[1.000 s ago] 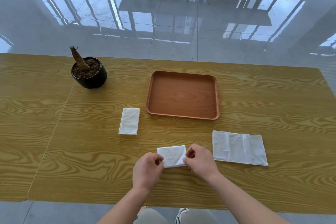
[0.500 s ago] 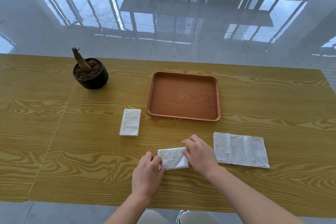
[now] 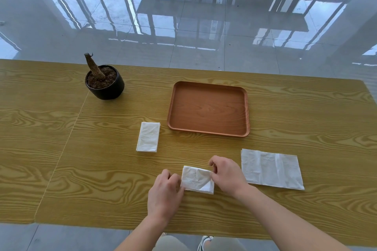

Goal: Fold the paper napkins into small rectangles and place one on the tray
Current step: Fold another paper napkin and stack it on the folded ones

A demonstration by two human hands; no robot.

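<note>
A small folded white napkin (image 3: 196, 179) lies near the table's front edge between my hands. My left hand (image 3: 164, 193) holds its left end with curled fingers. My right hand (image 3: 226, 173) pinches its upper right corner. Another folded napkin (image 3: 148, 137) lies farther back to the left. A larger, half-unfolded napkin (image 3: 271, 169) lies flat to the right. The brown wooden tray (image 3: 208, 108) sits behind, with nothing on it.
A black pot (image 3: 105, 85) with soil and a bare stump stands at the back left of the wooden table (image 3: 61, 149). Beyond the far table edge is glossy tiled floor. My shoe shows below the near edge.
My right hand went from lying flat on the napkin's right end to pinching its upper right corner. The left hand stayed at the napkin's left end.
</note>
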